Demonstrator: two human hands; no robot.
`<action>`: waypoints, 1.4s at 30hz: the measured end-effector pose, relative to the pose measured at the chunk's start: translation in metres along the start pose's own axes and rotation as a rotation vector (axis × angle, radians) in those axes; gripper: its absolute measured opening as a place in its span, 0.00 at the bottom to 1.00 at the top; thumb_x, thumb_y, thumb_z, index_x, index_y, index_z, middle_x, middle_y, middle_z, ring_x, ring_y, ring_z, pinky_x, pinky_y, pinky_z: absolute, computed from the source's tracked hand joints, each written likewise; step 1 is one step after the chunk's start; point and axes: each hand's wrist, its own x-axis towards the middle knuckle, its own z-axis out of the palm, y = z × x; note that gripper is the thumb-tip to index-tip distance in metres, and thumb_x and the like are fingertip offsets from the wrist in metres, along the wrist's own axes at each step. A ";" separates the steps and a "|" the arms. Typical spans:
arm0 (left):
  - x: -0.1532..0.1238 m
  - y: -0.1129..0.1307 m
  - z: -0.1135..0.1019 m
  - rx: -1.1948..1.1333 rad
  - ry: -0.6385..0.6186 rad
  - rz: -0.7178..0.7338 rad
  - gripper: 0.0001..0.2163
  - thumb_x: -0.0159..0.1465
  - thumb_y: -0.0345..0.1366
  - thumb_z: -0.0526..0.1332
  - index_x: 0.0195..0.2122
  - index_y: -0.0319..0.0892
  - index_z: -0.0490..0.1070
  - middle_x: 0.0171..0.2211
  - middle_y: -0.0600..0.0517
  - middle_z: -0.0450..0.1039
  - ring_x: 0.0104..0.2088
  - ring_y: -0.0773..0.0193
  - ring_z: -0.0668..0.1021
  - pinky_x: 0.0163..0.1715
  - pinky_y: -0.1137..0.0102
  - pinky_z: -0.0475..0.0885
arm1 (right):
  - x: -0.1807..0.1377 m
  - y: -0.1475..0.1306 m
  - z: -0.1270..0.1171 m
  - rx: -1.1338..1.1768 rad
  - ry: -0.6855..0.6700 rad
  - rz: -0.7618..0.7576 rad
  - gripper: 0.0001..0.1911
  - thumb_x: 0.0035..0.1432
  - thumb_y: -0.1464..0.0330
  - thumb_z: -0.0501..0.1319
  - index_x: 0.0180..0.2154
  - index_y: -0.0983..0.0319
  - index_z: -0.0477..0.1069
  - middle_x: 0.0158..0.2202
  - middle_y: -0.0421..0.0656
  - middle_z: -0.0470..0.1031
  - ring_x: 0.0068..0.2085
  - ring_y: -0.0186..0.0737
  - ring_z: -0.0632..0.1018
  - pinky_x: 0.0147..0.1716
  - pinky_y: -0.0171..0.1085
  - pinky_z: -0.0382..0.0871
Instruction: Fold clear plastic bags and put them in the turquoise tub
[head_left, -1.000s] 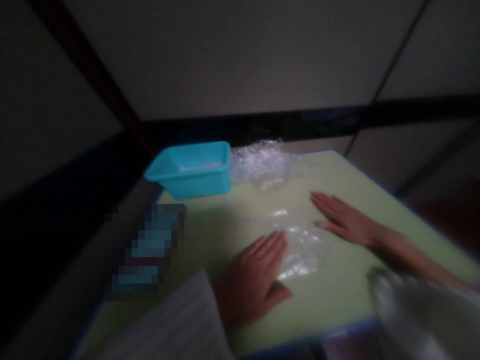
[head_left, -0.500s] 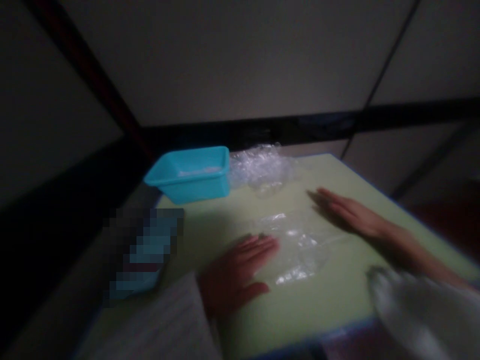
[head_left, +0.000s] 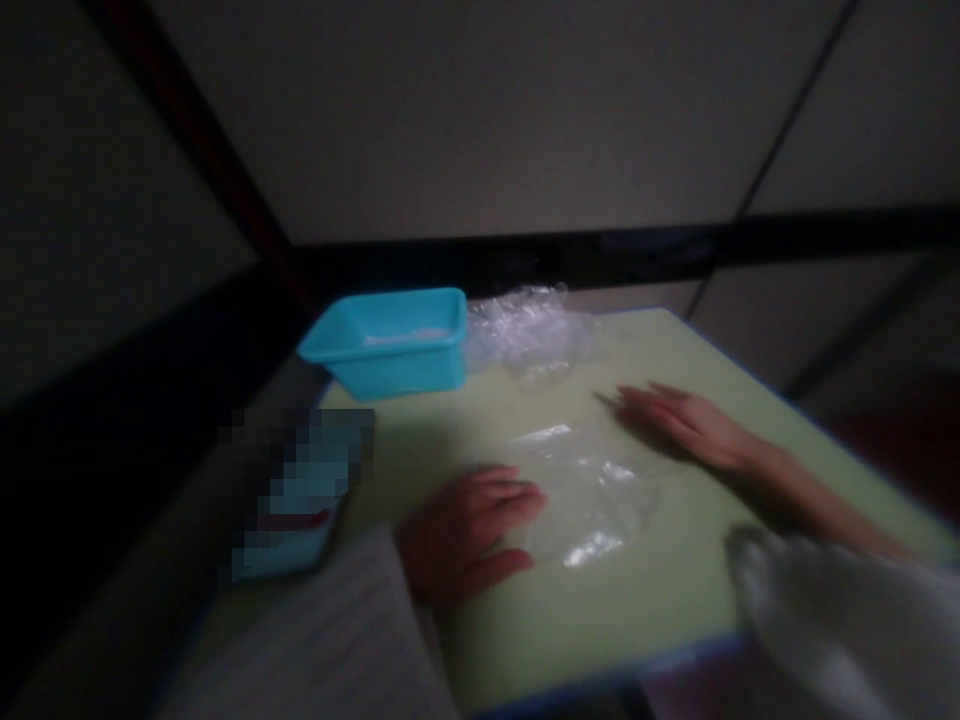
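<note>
Clear plastic sheet (head_left: 600, 500) lies between left hand (head_left: 472, 530) and right hand (head_left: 690, 425)

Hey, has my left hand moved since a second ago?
Yes. Judged against the turquoise basin, your left hand has shifted to the left.

Dim light, overall blur, glare on clear plastic (head_left: 592, 500)
</note>
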 end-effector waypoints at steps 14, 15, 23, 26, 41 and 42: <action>0.004 0.031 0.017 0.023 -0.008 0.121 0.29 0.67 0.53 0.38 0.52 0.35 0.65 0.44 0.39 0.75 0.48 0.54 0.75 0.52 0.58 0.66 | 0.098 -0.036 0.033 -0.017 -0.205 -0.321 0.23 0.68 0.63 0.41 0.62 0.60 0.51 0.61 0.48 0.61 0.59 0.45 0.66 0.58 0.56 0.51; 0.004 0.034 0.019 0.022 -0.006 0.129 0.29 0.67 0.53 0.38 0.52 0.36 0.65 0.44 0.40 0.75 0.48 0.54 0.75 0.53 0.58 0.65 | 0.104 -0.043 0.036 -0.003 -0.218 -0.348 0.24 0.68 0.63 0.41 0.62 0.61 0.51 0.61 0.48 0.61 0.59 0.45 0.65 0.58 0.56 0.51; 0.011 0.045 0.029 -0.035 -0.041 0.233 0.24 0.67 0.51 0.44 0.52 0.38 0.62 0.42 0.45 0.77 0.49 0.58 0.74 0.57 0.63 0.61 | 0.090 -0.058 0.007 0.130 -0.182 -0.402 0.24 0.68 0.61 0.41 0.62 0.58 0.53 0.64 0.44 0.56 0.63 0.44 0.59 0.61 0.52 0.49; 0.010 0.042 0.028 -0.017 0.027 0.234 0.24 0.67 0.50 0.44 0.52 0.35 0.61 0.42 0.44 0.77 0.49 0.58 0.74 0.57 0.63 0.60 | 0.058 -0.049 -0.008 0.222 -0.111 -0.295 0.24 0.68 0.59 0.41 0.62 0.54 0.52 0.59 0.42 0.65 0.59 0.44 0.66 0.59 0.50 0.56; 0.009 0.040 0.032 -0.005 0.016 0.124 0.25 0.67 0.53 0.43 0.50 0.37 0.62 0.40 0.44 0.76 0.43 0.60 0.76 0.52 0.64 0.65 | 0.026 -0.019 0.007 0.030 -0.078 -0.227 0.20 0.67 0.64 0.44 0.56 0.58 0.64 0.59 0.45 0.65 0.59 0.48 0.66 0.59 0.60 0.51; 0.010 0.041 0.031 -0.007 0.019 0.118 0.25 0.67 0.53 0.42 0.49 0.37 0.62 0.39 0.45 0.76 0.42 0.60 0.76 0.52 0.64 0.65 | 0.024 -0.018 0.006 0.001 -0.053 -0.209 0.20 0.67 0.65 0.45 0.57 0.58 0.63 0.59 0.46 0.64 0.59 0.48 0.65 0.59 0.60 0.51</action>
